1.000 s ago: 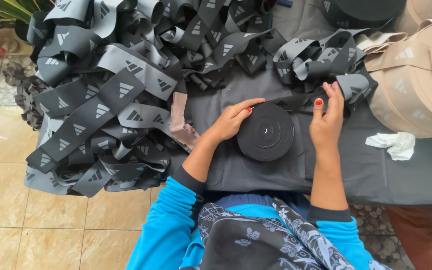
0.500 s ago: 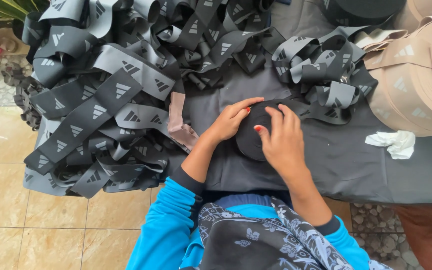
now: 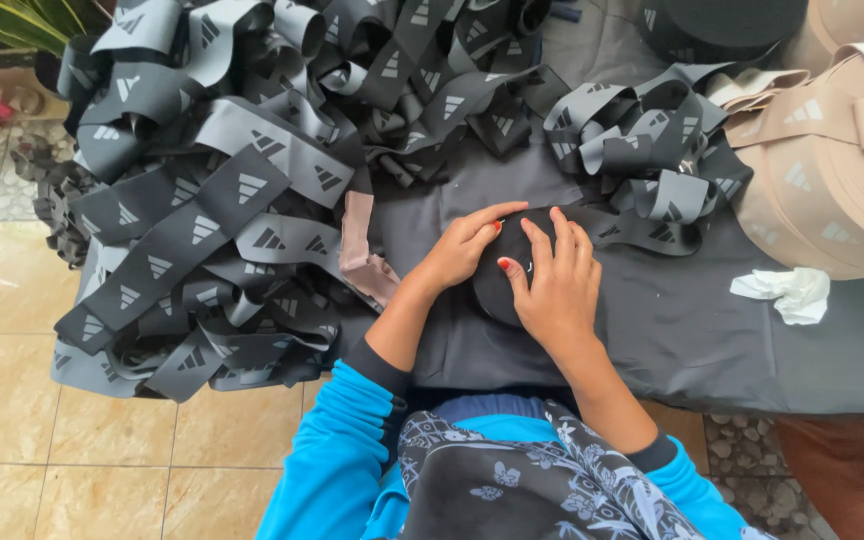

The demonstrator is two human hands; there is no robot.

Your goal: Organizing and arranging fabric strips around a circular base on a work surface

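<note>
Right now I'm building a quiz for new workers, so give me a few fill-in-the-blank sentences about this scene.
1. Both hands, the left hand and the right hand, rest on a round ____ roll of band.
2. The crumpled cloth on the table cover is ____ in colour.
3. The person's sleeves are bright ____.
4. The big pile of loose band lies on the person's ____ side.

Missing words: black; white; blue; left

A: Surface? Table under a dark grey cloth [image 3: 692, 340], tiled floor [image 3: 12, 440] beneath.
B: On it: heap of grey elastic bands [image 3: 232, 200], black band roll [image 3: 497, 290], beige bands [image 3: 832, 190], crumpled white tissue [image 3: 784, 293].
</note>
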